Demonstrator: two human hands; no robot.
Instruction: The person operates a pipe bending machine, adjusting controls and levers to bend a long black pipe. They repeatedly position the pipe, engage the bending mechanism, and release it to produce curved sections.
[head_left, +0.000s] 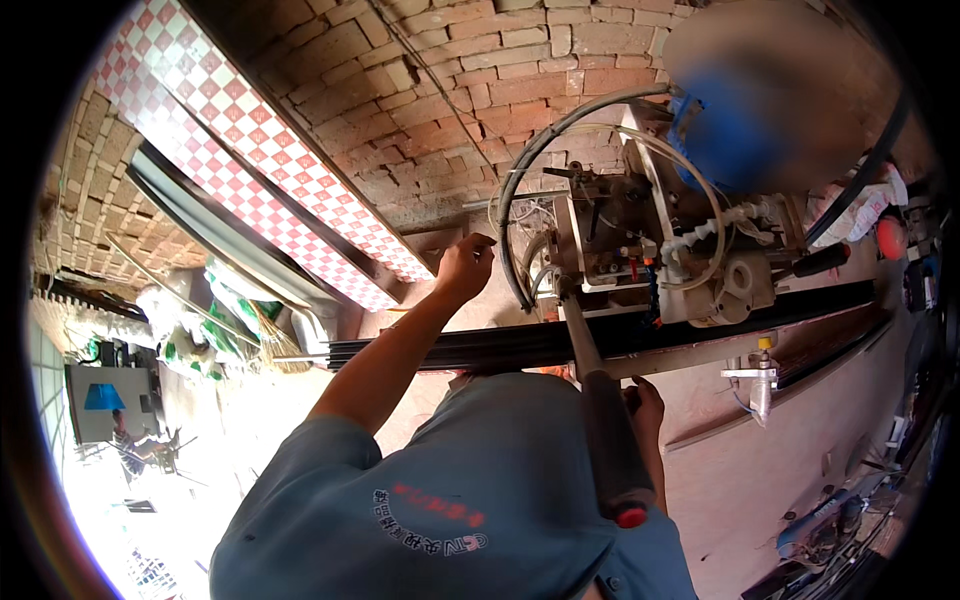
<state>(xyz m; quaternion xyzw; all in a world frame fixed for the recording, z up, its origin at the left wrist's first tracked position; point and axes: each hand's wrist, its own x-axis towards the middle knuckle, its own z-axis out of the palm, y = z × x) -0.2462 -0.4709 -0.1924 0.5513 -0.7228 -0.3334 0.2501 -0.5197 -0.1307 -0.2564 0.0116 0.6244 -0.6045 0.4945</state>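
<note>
My left hand (467, 268) is raised at the left side of a machine (620, 230) with hoses and metal fittings. Its fingers are loosely curled and a little apart, with nothing visible in them. The closest thing to it is a thick black hose (510, 190), which it does not appear to touch. A lever (615, 440) with a long black grip and a red end slants down from the machine in front of my body. My right hand (648, 405) is low beside that grip, partly hidden behind it. Whether it touches the grip is unclear.
Long black ribbed strips (450, 343) run crosswise below the machine. A small metal fitting with a yellow cap (762, 380) stands right of me. Red-and-white checked panels (270, 150) slant at the left, near a brick wall (450, 90). A blurred blue thing (720, 130) is at upper right.
</note>
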